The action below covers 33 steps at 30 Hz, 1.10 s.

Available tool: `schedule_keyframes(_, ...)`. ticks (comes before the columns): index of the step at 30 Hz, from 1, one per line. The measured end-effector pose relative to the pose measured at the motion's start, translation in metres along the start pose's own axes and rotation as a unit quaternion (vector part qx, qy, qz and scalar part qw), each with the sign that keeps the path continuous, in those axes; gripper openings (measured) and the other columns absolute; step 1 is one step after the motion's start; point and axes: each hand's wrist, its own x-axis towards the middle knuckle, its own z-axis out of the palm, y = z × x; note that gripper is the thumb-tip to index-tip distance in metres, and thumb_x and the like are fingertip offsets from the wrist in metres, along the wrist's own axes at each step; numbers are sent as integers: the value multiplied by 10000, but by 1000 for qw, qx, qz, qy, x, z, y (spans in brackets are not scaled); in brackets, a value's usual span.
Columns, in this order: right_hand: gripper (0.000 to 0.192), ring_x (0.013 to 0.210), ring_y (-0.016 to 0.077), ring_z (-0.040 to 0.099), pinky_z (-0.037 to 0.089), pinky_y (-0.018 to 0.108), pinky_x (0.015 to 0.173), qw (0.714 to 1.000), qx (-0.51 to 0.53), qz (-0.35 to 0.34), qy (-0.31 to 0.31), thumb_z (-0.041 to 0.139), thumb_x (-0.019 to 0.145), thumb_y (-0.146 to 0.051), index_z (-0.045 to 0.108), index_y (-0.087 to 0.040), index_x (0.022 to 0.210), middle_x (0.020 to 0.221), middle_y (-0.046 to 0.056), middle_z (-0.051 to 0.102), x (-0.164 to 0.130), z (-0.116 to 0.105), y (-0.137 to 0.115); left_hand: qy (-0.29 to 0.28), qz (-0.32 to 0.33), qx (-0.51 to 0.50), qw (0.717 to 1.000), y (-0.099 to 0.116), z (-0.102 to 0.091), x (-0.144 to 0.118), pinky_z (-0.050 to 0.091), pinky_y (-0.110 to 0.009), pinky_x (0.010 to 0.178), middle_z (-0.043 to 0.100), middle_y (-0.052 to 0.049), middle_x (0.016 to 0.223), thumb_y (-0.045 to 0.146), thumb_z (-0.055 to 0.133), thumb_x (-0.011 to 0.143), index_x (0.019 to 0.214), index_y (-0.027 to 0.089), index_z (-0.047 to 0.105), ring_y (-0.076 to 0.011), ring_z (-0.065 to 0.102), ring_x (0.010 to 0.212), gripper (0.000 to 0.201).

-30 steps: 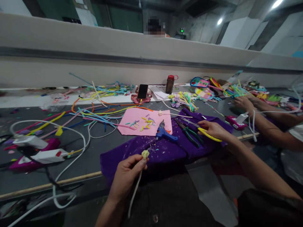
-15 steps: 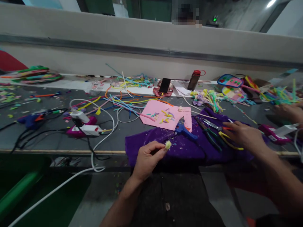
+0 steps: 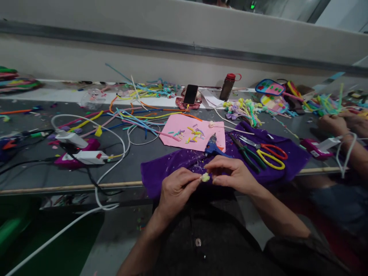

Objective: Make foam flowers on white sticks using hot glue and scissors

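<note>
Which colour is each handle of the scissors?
The scissors have one red handle and one yellow handle, in the head view.

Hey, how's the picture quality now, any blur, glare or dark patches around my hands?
Head view, centre: dim light, left hand and right hand readable, pale yellow piece soft in detail; head view, right side: co-worker's hand soft; head view, below table: deep shadow; head view, phone: no strong glare.

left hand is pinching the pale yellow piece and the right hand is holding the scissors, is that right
The right hand is not holding the scissors: the head view shows them lying on the purple cloth. The left hand is indeed pinching the pale yellow piece.
</note>
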Motion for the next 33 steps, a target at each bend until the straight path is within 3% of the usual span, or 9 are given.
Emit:
schedule_keyframes(15, 189, 775, 138, 573, 459, 289, 703, 998, -43, -37, -4, 644, 761, -235, 681, -207, 944, 839, 37, 633, 0, 3, 2, -8, 38, 73, 997, -4, 5, 0, 439, -247, 640, 639, -27, 742, 173, 604, 761, 873, 200, 687, -126, 577, 698, 142)
schedule_keyframes(23, 195, 746, 127, 553, 458, 252, 606, 993, -83, -80, 37, 653, 743, -216, 665, -212, 938, 927, 49, 569, -2, 2, 2, -18, 14, 69, 997, -5, 5, -1, 437, -239, 640, 646, -29, 747, 194, 590, 773, 859, 200, 687, -123, 582, 693, 130)
schedule_keyframes(29, 167, 890, 167, 553, 463, 328, 771, 985, -130, -115, 17, 628, 761, -190, 670, -216, 920, 942, 52, 570, 0, 0, 3, -30, -9, 60, 998, -2, 6, 0, 432, -229, 606, 635, -23, 707, 218, 585, 775, 816, 190, 687, -115, 575, 652, 113)
schedule_keyframes(33, 162, 902, 165, 546, 457, 334, 793, 983, -139, -122, -7, 622, 766, -190, 671, -209, 920, 953, 53, 560, 1, 0, 4, -37, -17, 69, 997, -2, 6, 0, 427, -223, 594, 640, -18, 707, 225, 576, 780, 799, 191, 685, -109, 575, 645, 117)
